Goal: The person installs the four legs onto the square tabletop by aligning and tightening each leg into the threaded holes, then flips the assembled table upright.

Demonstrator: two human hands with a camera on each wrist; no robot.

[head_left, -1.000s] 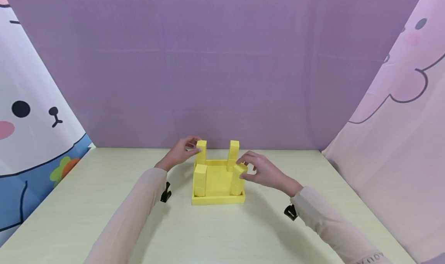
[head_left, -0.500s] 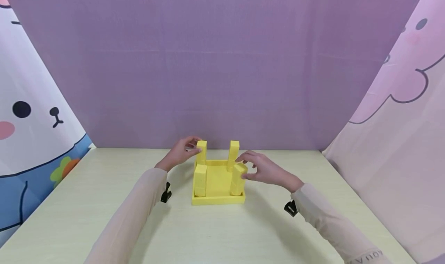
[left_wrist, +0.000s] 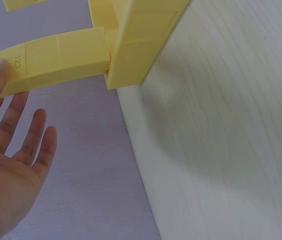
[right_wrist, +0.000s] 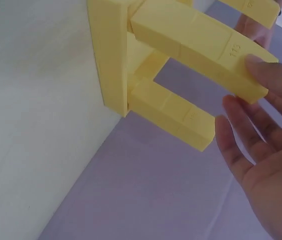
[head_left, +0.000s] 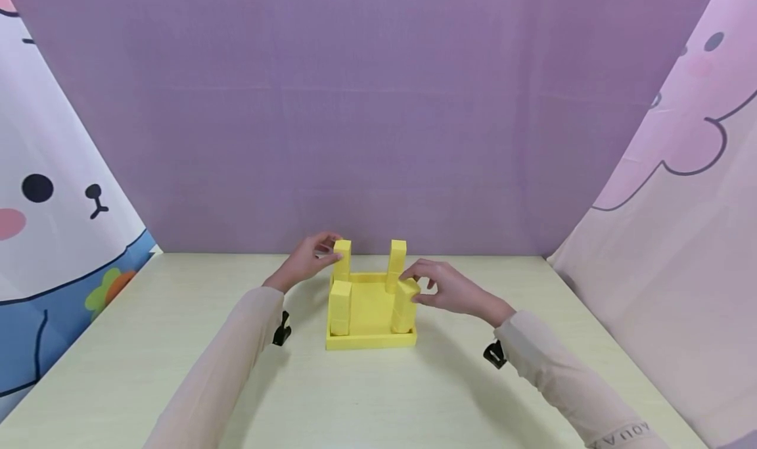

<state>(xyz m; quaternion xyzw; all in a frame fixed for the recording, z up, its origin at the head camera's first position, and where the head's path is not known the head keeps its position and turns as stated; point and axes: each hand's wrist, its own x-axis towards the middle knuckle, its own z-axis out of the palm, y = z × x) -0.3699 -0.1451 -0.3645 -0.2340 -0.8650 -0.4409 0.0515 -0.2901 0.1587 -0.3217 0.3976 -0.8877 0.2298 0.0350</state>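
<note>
A shallow yellow tray (head_left: 371, 342) lies on the table with a stacked-block yellow post standing at each corner. My left hand (head_left: 303, 261) pinches the upper end of the back-left post (head_left: 343, 262); the left wrist view shows the thumb on its face marked 123 (left_wrist: 17, 61). With thumb and fingertips, my right hand (head_left: 452, 287) pinches the top of the near-right post (head_left: 404, 311), marked 113 (right_wrist: 235, 50) in the right wrist view. That post leans slightly outward. The near-left post (head_left: 340, 309) and back-right post (head_left: 397, 262) stand untouched.
The pale wooden table (head_left: 367, 396) runs back to a purple cloth wall (head_left: 378, 120). Printed curtains hang at the left (head_left: 65, 173) and right (head_left: 680, 238). A black clip (head_left: 282, 329) hangs at the left cuff, another black clip (head_left: 495, 354) at the right cuff.
My right hand's fingertips have shifted very slightly left at the top of the near-right post. The left hand, tray and other posts look unmoved.
</note>
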